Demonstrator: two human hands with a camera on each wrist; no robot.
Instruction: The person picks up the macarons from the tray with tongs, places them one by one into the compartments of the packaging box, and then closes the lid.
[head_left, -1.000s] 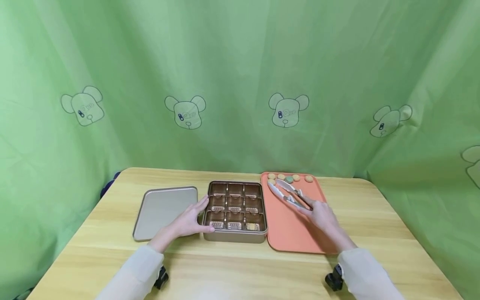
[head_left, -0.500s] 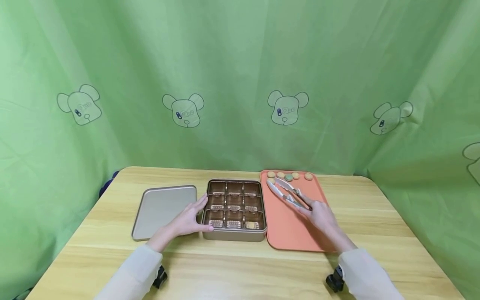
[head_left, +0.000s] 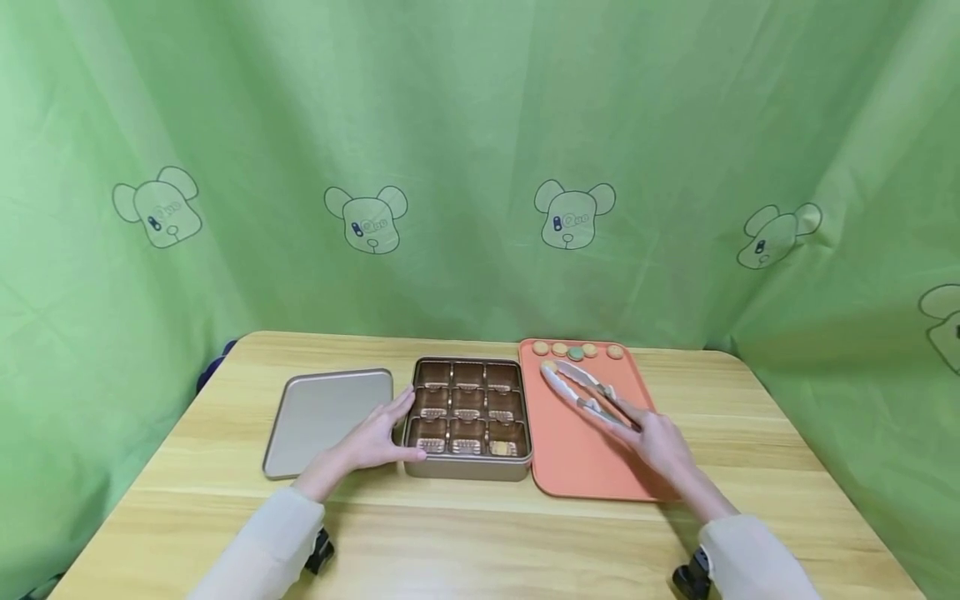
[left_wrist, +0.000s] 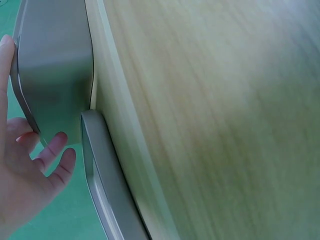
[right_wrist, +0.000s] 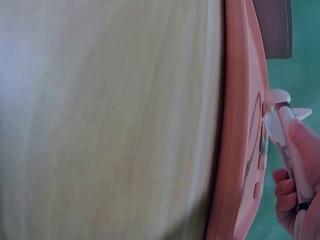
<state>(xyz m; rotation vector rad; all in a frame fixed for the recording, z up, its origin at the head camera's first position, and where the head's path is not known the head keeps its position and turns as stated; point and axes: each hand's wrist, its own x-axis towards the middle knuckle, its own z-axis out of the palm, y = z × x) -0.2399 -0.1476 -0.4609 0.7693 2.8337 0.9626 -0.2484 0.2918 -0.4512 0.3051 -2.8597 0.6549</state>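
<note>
In the head view my right hand grips metal tongs over the orange tray. Their spread tips point away from me, with a pale yellow macaron at the tips. My left hand rests at the near left corner of a brown-grey metal tin, thumb along the front rim and fingers along the left side. Inside the tin a clear insert has several square compartments; the near right one holds a pale yellow macaron. In the right wrist view the fingers wrap the tongs' handle.
Several macarons, one of them green, line the far edge of the orange tray. The tin's grey lid lies to the left, close to the tin. A green curtain hangs behind the wooden table.
My right hand has moved right and slightly back toward me with the tongs. The macaron at their tips has shifted a little away from the far row. My left hand has stayed on the tin.
</note>
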